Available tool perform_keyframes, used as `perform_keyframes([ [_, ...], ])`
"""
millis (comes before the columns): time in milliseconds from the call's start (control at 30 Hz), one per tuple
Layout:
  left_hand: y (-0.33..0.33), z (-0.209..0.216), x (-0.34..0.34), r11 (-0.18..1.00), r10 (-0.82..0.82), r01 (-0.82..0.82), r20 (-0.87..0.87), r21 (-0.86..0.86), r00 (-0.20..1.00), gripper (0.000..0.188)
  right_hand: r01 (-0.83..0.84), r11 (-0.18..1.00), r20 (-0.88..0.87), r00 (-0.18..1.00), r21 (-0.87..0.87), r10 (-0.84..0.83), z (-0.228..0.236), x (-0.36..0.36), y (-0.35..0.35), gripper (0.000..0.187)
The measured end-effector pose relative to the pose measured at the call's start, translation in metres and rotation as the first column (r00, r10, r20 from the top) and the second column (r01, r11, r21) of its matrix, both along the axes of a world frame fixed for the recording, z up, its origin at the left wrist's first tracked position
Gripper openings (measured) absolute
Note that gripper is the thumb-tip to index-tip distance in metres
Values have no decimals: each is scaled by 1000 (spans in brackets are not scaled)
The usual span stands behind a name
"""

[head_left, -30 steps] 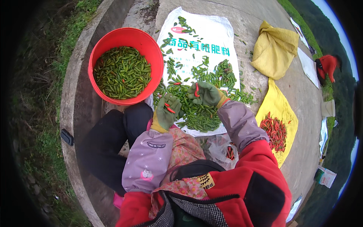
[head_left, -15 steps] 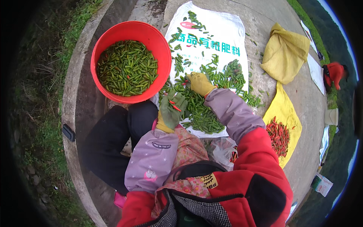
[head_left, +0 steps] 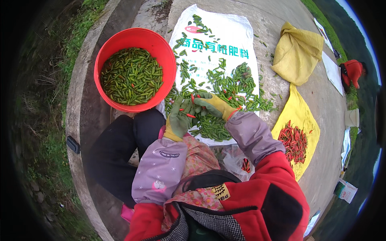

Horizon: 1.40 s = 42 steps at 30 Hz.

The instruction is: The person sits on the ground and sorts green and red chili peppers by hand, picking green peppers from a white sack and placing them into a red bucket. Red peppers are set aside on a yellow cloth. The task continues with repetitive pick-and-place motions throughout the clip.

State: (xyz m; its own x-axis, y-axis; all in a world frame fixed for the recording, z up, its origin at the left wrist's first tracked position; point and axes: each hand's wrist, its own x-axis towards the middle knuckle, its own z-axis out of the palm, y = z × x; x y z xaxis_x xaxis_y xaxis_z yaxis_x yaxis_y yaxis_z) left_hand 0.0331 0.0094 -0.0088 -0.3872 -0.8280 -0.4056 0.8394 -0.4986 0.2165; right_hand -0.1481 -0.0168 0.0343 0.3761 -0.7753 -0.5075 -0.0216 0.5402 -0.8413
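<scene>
Both my hands wear green-and-yellow work gloves. My left hand (head_left: 179, 119), palm up with the fingers curled, holds red chili peppers (head_left: 187, 114). Close beside it on the right, my right hand (head_left: 212, 105) pinches a red chili pepper at its fingertips, almost touching the left fingers. Beneath and around both hands, green chili peppers (head_left: 213, 127) lie in a loose heap, with a few red ones among them. They rest on a white woven sack (head_left: 237, 28) spread on the concrete. Part of the heap is hidden by my gloves.
A red bucket (head_left: 171, 66) holding many green chili peppers stands at the left. To the right, a yellow sack (head_left: 307, 116) bears a pile of red peppers (head_left: 292, 142). A clear plastic bag (head_left: 235, 162) sits by my lap. Farther right, a person in red (head_left: 354, 73) bends over.
My right hand has come back from the heap toward my left, now with a red chili pepper at its fingertips. My left hand stays nearly in place, still holding red peppers.
</scene>
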Motion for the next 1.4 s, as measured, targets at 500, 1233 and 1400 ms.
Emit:
perform_keyframes([
  [500, 30, 52, -34, 884, -257, 380, 398, -270, 881, 66, 356, 876, 43, 931, -324, -362, 7, 7, 81, 29],
  [1233, 9, -2, -38, 253, 819, 957, 557, -144, -133, 26, 163, 732, -588, 494, -661, -641, 25, -230, 173, 33],
  [1400, -5, 2, -94, 279, 849, 927, 516, -250, -117, 42, -106, 784, -717, 494, -612, -493, -11, -166, 93, 29],
])
